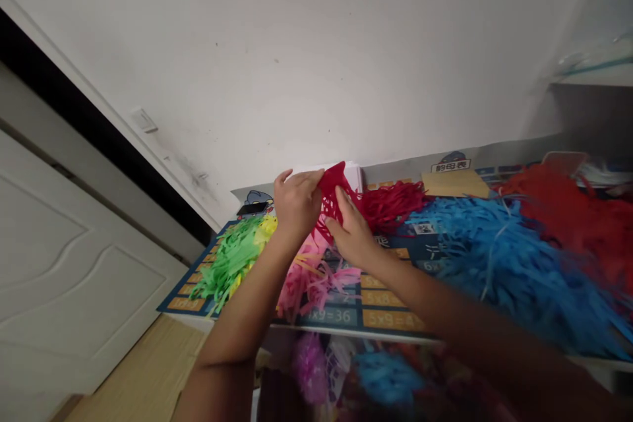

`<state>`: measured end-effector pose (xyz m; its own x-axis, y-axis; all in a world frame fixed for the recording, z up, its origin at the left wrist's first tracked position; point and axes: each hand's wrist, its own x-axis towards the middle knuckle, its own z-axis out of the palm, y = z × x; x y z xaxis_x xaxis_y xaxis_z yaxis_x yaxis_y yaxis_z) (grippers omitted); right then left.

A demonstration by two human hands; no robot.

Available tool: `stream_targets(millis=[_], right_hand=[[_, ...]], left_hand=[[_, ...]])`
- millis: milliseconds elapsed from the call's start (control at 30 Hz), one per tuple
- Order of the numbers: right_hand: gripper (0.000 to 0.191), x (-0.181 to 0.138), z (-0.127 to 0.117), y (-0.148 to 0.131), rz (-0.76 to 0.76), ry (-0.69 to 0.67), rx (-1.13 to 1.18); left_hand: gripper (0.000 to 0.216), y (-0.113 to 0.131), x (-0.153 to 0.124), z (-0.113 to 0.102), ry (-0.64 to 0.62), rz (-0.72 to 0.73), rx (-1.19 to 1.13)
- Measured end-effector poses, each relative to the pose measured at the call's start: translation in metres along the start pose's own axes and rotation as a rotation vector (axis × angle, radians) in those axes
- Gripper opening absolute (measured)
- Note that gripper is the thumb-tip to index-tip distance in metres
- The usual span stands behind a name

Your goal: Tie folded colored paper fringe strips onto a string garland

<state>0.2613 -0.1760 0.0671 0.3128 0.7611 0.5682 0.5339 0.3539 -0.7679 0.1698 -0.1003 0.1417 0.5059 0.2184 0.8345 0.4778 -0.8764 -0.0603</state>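
Both hands hold a dark red piece of fringed tissue paper above the table. My left hand grips its upper left edge between thumb and fingers. My right hand pinches the fringe from the right, thumb up. Behind and to the right lies a dark red fringed bundle; I cannot tell whether it joins the held piece. Pink paper strips lie under the hands. Green strips and some yellow strips sit to the left.
A large blue fringed pile and a red pile fill the right side. A tan card, white paper stack and dark phone-like slab stand near the wall. Below the table edge are purple and blue bundles.
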Motion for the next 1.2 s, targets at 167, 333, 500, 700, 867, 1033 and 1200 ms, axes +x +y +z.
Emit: stream_targets(millis=[167, 333, 500, 700, 867, 1033, 1200], right_hand=[[0.061, 0.012, 0.028, 0.005, 0.044, -0.061, -0.005], [0.042, -0.046, -0.01, -0.001, 0.057, -0.168, 0.045], [0.022, -0.095, -0.036, -0.012, 0.118, -0.272, 0.229], [0.051, -0.127, -0.013, -0.023, 0.061, -0.443, 0.261], [0.078, -0.138, 0.003, -0.015, 0.041, -0.496, 0.189], [0.063, -0.127, 0.037, -0.001, 0.004, -0.333, 0.133], [0.032, -0.094, 0.059, 0.009, -0.088, -0.198, 0.07]], left_hand=[[0.034, 0.0, -0.027, -0.012, 0.139, 0.005, 0.036], [0.029, -0.034, -0.058, -0.047, 0.243, -0.086, 0.112], [0.021, -0.044, -0.095, -0.055, 0.436, -0.434, -0.001], [0.02, -0.007, -0.116, -0.022, 0.251, -0.377, 0.004], [0.024, 0.013, -0.12, -0.011, 0.155, -0.352, 0.083], [0.015, 0.018, -0.128, -0.022, 0.16, -0.323, 0.05], [0.025, 0.027, -0.143, -0.033, 0.103, -0.277, 0.067]])
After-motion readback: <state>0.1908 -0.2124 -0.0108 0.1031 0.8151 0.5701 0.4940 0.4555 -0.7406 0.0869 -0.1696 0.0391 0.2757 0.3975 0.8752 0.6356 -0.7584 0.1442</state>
